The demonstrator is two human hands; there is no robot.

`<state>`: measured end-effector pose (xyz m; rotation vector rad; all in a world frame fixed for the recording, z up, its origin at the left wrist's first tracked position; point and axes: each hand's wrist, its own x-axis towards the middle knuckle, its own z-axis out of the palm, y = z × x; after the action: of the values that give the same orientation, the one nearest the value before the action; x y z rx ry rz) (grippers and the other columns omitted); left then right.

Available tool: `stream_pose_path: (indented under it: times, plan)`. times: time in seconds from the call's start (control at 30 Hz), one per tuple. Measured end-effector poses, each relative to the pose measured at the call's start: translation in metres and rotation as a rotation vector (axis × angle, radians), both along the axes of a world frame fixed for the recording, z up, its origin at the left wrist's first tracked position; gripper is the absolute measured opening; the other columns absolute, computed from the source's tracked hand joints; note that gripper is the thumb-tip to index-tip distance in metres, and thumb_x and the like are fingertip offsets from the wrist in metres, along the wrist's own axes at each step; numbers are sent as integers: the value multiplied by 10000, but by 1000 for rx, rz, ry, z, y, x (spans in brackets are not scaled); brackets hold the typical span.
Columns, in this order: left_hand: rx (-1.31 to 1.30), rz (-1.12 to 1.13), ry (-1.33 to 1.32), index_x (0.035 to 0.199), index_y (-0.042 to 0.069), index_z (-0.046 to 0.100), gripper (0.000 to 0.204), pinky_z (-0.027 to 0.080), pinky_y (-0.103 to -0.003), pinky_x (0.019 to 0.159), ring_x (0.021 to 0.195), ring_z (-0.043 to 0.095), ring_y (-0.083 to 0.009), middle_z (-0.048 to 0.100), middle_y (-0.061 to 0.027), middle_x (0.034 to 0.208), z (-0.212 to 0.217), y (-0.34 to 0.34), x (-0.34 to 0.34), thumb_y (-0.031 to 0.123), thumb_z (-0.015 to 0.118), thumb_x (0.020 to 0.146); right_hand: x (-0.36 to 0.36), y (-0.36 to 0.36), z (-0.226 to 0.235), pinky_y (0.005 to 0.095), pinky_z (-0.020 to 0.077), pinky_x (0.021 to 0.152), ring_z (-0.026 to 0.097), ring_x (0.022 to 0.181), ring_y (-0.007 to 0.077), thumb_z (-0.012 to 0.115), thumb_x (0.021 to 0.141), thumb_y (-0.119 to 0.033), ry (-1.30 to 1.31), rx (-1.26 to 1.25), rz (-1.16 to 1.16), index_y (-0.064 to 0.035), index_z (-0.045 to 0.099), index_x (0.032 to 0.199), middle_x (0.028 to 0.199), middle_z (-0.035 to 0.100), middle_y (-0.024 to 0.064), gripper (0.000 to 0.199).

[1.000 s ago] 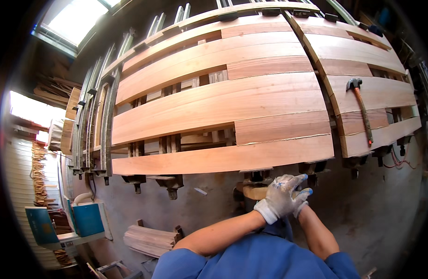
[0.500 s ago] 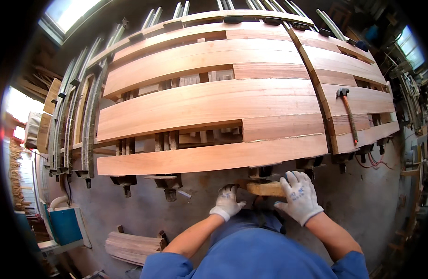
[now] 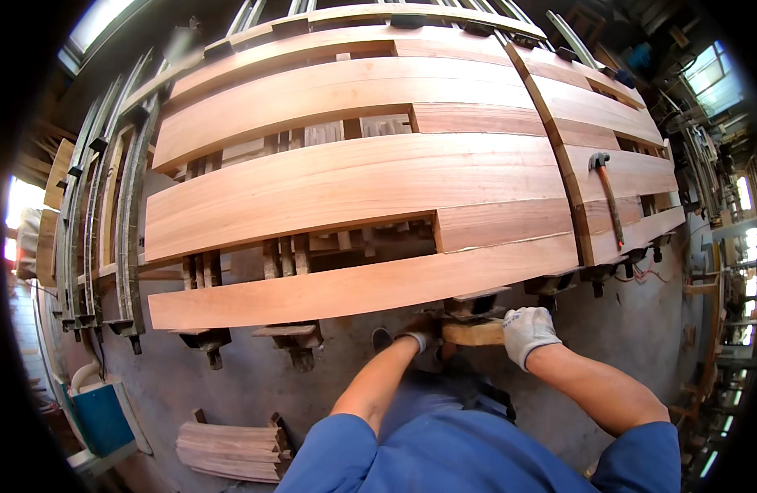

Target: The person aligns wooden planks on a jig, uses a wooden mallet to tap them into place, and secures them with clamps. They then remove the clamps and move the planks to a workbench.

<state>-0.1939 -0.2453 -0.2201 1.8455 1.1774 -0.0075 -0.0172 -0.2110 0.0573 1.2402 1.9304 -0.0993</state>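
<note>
Wooden block (image 3: 472, 333): lower centre of frame, just below a clamp (image 3: 477, 304). Right hand (image 3: 530, 332), gloved, fingers curled onto block's right end. Left hand (image 3: 425, 330) near block's left end, partly hidden; grip cannot be told. Hammer (image 3: 609, 197) lies on boards (image 3: 354, 185), right of frame.

Upper-left window (image 3: 99, 23): washed out to white, detail lost.
Right window (image 3: 715, 80): bright, bluish, smeared near the rim.
Boards (image 3: 354, 177): strongly lit, grain readable, the gaps between them dark.
Floor (image 3: 337, 398): dim grey, darker under the boards' near edge.
Left hand (image 3: 425, 332): in shadow, soft-edged.
Right hand (image 3: 530, 333): paler, clearer.
Upper-left corner: a hazy smudge beside the boards.
Rim: black vignette, straight edges bowed, clutter at right blurred.
</note>
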Motion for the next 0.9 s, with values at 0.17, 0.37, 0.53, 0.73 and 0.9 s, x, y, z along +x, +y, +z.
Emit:
stream_pose_path:
  times: [0.17,0.37,0.53,0.73,0.9]
  plan:
    - [-59,-113,-128,1293,132,672,469,500,-460,1047,1197,643,-382,690,-212,1254,22,16,-4,221,680,832,0,-1,7,412,555,756,743,943,264,586,930,-199,26,-7,-4,-100,717,1061,999,757,109,210]
    - [-44,-239,-44,1191,126,744,389,509,-449,1028,1178,653,-368,710,-202,1216,29,23,-6,231,653,828,14,2,3,415,547,800,730,935,280,636,862,-212,114,-15,25,-80,685,1045,991,739,120,231]
    - [-99,-148,-6,1229,111,730,447,511,-446,1037,1182,650,-388,701,-223,1241,40,18,-11,233,672,803,17,12,9,408,566,816,743,953,297,659,849,-239,103,-136,2,-79,685,1055,1017,751,145,263]
    - [-112,-100,275,1225,106,721,469,542,-461,994,1161,674,-394,712,-218,1225,48,12,-17,201,680,768,49,24,1,412,572,865,741,1000,305,721,817,-298,197,-161,20,-83,695,1081,1062,757,141,341]
    - [-138,-105,342,1171,71,750,461,562,-434,960,1121,703,-367,731,-203,1196,75,10,-27,295,721,770,67,30,-14,410,559,891,723,1041,293,749,810,-414,222,-194,50,-88,660,1136,1105,738,129,469]
